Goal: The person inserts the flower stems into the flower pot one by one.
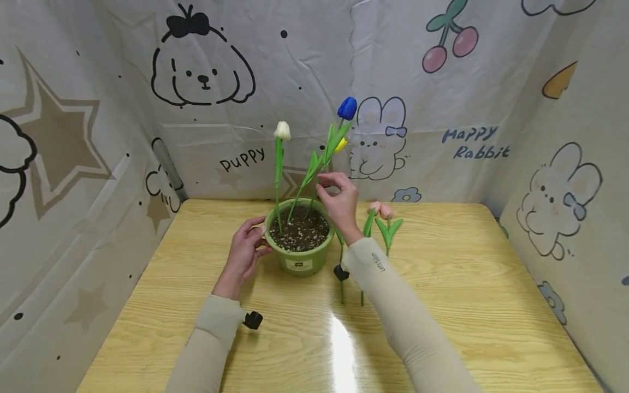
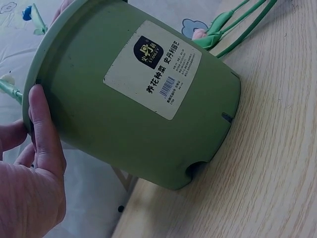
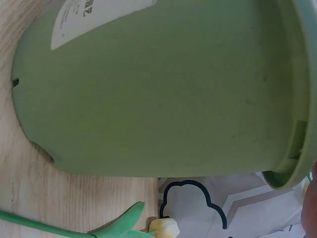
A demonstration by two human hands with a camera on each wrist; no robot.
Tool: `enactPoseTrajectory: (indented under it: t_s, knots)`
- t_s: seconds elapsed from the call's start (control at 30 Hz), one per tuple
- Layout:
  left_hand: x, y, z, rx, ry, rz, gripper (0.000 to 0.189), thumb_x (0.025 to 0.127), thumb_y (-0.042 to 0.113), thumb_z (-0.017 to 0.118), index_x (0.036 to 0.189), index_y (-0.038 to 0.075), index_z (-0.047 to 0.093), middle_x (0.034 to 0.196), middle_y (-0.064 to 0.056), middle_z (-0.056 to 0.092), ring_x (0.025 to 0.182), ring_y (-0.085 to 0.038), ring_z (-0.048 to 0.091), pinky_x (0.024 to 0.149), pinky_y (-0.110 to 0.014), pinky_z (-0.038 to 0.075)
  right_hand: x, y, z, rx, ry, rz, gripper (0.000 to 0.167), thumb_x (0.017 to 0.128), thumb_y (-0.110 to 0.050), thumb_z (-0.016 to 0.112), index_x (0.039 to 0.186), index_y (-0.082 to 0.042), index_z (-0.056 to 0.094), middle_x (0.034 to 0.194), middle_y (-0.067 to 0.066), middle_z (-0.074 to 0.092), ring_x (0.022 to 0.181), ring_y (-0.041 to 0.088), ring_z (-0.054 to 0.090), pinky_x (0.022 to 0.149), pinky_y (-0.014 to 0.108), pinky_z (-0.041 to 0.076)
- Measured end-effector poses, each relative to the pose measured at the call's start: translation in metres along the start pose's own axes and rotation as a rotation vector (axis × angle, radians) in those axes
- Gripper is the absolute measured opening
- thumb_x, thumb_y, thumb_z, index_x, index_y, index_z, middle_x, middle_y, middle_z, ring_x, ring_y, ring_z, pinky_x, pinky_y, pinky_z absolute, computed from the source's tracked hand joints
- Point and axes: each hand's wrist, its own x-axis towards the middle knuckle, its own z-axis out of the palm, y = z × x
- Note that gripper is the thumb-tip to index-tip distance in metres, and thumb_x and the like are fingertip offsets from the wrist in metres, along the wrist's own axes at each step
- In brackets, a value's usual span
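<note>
A green flowerpot [image 1: 301,262] filled with dark, speckled soil [image 1: 302,234] stands on the table. My left hand [image 1: 244,245] grips its left rim; in the left wrist view fingers [image 2: 44,129] lie against the pot's side below the rim. Above the right rim, my right hand [image 1: 340,201] pinches the stem of a yellow tulip [image 1: 340,144], partly hidden behind leaves. A white tulip [image 1: 282,131] stands upright at the left of the soil. The blue tulip [image 1: 347,108] leans right. Only a sliver of the right hand [image 3: 310,206] enters the right wrist view.
Right of the pot lie pink tulips [image 1: 387,211] and further green stems [image 1: 342,292], partly covered by the right forearm. A pale tulip head [image 3: 166,228] lies on the table in the right wrist view. Printed cloth [image 1: 304,71] encloses the wooden table [image 1: 442,284] behind and at the sides.
</note>
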Motion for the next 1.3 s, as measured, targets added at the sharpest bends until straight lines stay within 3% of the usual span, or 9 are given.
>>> enactPoseTrajectory:
  t_s: [0.17, 0.37, 0.53, 0.6, 0.9, 1.13, 1.3]
  knots:
    - [0.000, 0.000, 0.000, 0.002, 0.000, -0.004, 0.037, 0.108, 0.008, 0.052, 0.145, 0.002, 0.048, 0.084, 0.006, 0.065, 0.065, -0.009, 0.063, 0.058, -0.023, 0.060, -0.003, 0.002, 0.002, -0.004, -0.007, 0.017, 0.019, 0.088, 0.011, 0.074, 0.107, 0.008, 0.073, 0.107, 0.024, 0.070, 0.094, 0.038, 0.071, 0.076, 0.042, 0.066]
    - [0.000, 0.000, 0.000, 0.004, -0.001, -0.005, 0.038, 0.108, 0.009, 0.053, 0.146, 0.002, 0.048, 0.086, 0.005, 0.065, 0.066, -0.009, 0.063, 0.059, -0.023, 0.060, -0.007, -0.001, 0.002, -0.012, -0.045, 0.011, 0.019, 0.089, 0.006, 0.075, 0.108, 0.007, 0.073, 0.106, 0.020, 0.071, 0.096, 0.033, 0.073, 0.077, 0.035, 0.066]
    - [-0.001, 0.002, 0.000, -0.003, -0.006, -0.006, 0.038, 0.108, 0.009, 0.053, 0.145, 0.001, 0.048, 0.085, 0.005, 0.065, 0.065, -0.009, 0.063, 0.058, -0.023, 0.060, -0.010, -0.013, 0.002, 0.004, -0.066, 0.011, 0.019, 0.088, 0.013, 0.073, 0.108, 0.012, 0.071, 0.106, 0.033, 0.069, 0.096, 0.046, 0.070, 0.079, 0.055, 0.064]
    - [-0.001, 0.002, 0.000, 0.002, -0.010, -0.008, 0.038, 0.108, 0.009, 0.052, 0.145, 0.002, 0.047, 0.086, 0.005, 0.064, 0.066, -0.009, 0.063, 0.058, -0.023, 0.060, -0.009, -0.007, 0.003, 0.011, -0.079, 0.018, 0.020, 0.089, 0.012, 0.073, 0.108, 0.011, 0.071, 0.107, 0.033, 0.069, 0.096, 0.046, 0.070, 0.079, 0.059, 0.063]
    - [0.000, 0.004, 0.001, 0.017, -0.017, -0.010, 0.039, 0.109, 0.010, 0.052, 0.147, 0.001, 0.047, 0.088, 0.004, 0.064, 0.067, -0.009, 0.064, 0.060, -0.024, 0.060, -0.005, 0.010, 0.000, -0.032, -0.162, 0.022, 0.017, 0.091, 0.001, 0.076, 0.108, -0.002, 0.075, 0.107, 0.019, 0.075, 0.095, 0.029, 0.072, 0.077, 0.048, 0.065]
    - [0.000, 0.004, 0.001, 0.015, -0.008, -0.013, 0.038, 0.108, 0.008, 0.052, 0.145, 0.002, 0.048, 0.087, 0.005, 0.065, 0.066, -0.009, 0.063, 0.058, -0.023, 0.060, -0.006, 0.012, -0.002, -0.032, -0.195, 0.044, 0.017, 0.092, 0.001, 0.075, 0.108, -0.002, 0.073, 0.108, 0.024, 0.073, 0.095, 0.029, 0.073, 0.076, 0.038, 0.066]
    - [-0.001, 0.003, 0.000, 0.012, -0.005, -0.011, 0.038, 0.108, 0.008, 0.052, 0.145, 0.002, 0.048, 0.087, 0.005, 0.065, 0.066, -0.009, 0.063, 0.059, -0.023, 0.060, -0.008, 0.013, -0.002, -0.035, -0.210, 0.072, 0.017, 0.093, 0.001, 0.075, 0.109, -0.003, 0.073, 0.107, 0.018, 0.074, 0.096, 0.026, 0.072, 0.079, 0.034, 0.065]
